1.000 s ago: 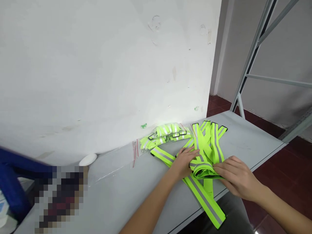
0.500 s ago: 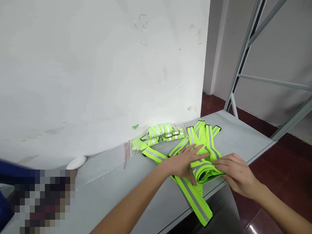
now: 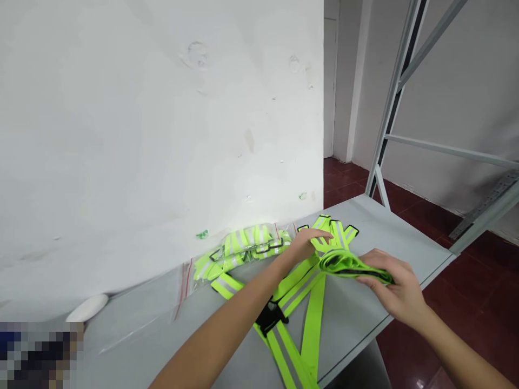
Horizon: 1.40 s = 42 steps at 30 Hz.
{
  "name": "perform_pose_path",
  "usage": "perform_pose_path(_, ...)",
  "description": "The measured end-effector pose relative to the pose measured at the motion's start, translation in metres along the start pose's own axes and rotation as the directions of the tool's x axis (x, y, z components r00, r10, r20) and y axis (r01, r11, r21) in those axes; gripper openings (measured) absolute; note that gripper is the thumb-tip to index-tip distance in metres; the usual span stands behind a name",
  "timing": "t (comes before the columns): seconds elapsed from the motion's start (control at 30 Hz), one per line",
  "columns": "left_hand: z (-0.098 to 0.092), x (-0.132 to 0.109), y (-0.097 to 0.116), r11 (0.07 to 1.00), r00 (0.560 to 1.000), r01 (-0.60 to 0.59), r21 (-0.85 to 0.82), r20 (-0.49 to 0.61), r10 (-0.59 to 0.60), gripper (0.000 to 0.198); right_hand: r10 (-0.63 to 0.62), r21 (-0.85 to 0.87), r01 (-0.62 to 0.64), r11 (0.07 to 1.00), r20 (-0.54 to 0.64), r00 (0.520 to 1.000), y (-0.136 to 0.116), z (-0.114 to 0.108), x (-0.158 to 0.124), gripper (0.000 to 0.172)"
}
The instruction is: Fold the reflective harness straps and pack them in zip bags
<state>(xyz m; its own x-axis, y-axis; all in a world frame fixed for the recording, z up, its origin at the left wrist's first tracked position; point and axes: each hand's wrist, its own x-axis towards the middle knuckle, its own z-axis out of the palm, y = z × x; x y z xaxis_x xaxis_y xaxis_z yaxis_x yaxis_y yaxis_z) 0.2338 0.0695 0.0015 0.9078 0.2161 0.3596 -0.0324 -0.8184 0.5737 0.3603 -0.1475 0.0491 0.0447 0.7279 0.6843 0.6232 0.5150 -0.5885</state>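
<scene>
A bundle of fluorescent-green reflective strap vest point(image 3: 344, 263), rolled into flat layers with grey stripes, is raised a little above the table. My right hand point(image 3: 399, 286) pinches its right end between thumb and fingers. At the roll's far left side is my left hand point(image 3: 308, 243), fingers bent over the straps, the thumb hidden. More green reflective straps point(image 3: 314, 313) lie spread beneath, joined by a black buckle point(image 3: 271, 316), and run past the table's front edge. Further strap ends with black sliders point(image 3: 352, 232) show behind the roll.
Clear zip bags point(image 3: 243, 246) holding folded green straps lie against the white wall point(image 3: 162, 135). A flat clear bag point(image 3: 150, 308) and a white oval object point(image 3: 88, 308) are further left on the grey table point(image 3: 389, 227). A metal frame point(image 3: 391, 129) rises at the right end.
My right hand has raised and turned the roll, so its layered edge shows. My left hand has moved from lying spread on the straps to the roll's far side. The view has shifted right.
</scene>
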Motion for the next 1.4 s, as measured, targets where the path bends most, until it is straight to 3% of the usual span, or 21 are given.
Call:
perform_pose_path(0.17, -0.008, 0.045, -0.027, 0.99, 0.996, -0.084, 0.112, -0.007, 0.085, 0.028, -0.132, -0.072, 0.147, 0.987, 0.184, 0.974, -0.006, 0.008, 0.005, 0.032)
perform_pose_path(0.3, -0.013, 0.062, -0.029, 0.972, 0.988, -0.148, 0.182, 0.08, 0.135, 0.024, -0.168, -0.178, 0.191, 0.965, 0.138, 0.976, -0.009, 0.01, -0.001, 0.036)
perform_pose_path(0.43, -0.014, 0.049, -0.037, 0.937, 0.959, -0.231, 0.263, 0.226, 0.173, 0.023, -0.174, -0.259, 0.189, 0.947, 0.081, 0.981, -0.01, 0.028, -0.022, 0.032)
perform_pose_path(0.63, -0.004, 0.018, -0.049, 0.893, 0.911, -0.293, 0.341, 0.384, 0.153, 0.037, -0.177, -0.437, 0.23, 0.87, 0.16, 0.971, -0.021, 0.075, -0.08, 0.029)
perform_pose_path(0.8, -0.019, 0.002, -0.048, 0.881, 0.963, -0.134, 0.454, 0.268, 0.008, 0.047, -0.182, -0.452, 0.24, 0.859, 0.169, 0.969, -0.029, 0.096, -0.107, 0.026)
perform_pose_path(0.93, -0.022, -0.01, -0.027, 0.874, 0.98, -0.027, 0.485, 0.185, -0.073, 0.059, -0.183, -0.41, 0.231, 0.882, 0.152, 0.971, -0.026, 0.102, -0.108, 0.023)
perform_pose_path(1.03, -0.009, -0.029, 0.002, 0.902, 0.974, -0.008, 0.432, 0.207, -0.091, 0.055, -0.172, -0.389, 0.22, 0.894, 0.154, 0.973, -0.024, 0.102, -0.106, 0.024)
perform_pose_path(1.1, 0.005, -0.046, 0.023, 0.982, 0.972, 0.013, 0.186, 0.228, -0.056, 0.048, -0.179, -0.375, 0.23, 0.898, 0.166, 0.97, -0.024, 0.101, -0.106, 0.026)
perform_pose_path(1.2, 0.03, -0.071, 0.042, 0.996, 0.959, 0.013, -0.09, 0.282, 0.013, 0.045, -0.152, -0.343, 0.199, 0.918, 0.16, 0.976, -0.025, 0.101, -0.108, 0.027)
perform_pose_path(1.33, 0.054, -0.084, 0.04, 0.997, 0.916, -0.008, -0.082, 0.398, 0.041, 0.042, 0.073, -0.229, -0.044, 0.972, 0.118, 0.99, -0.026, 0.1, -0.107, 0.026)
perform_pose_path(1.4, 0.058, -0.083, 0.034, 0.984, 0.914, 0.052, -0.169, 0.404, 0.021, 0.041, 0.246, -0.125, -0.234, 0.964, 0.092, 0.965, -0.026, 0.097, -0.1, 0.026)
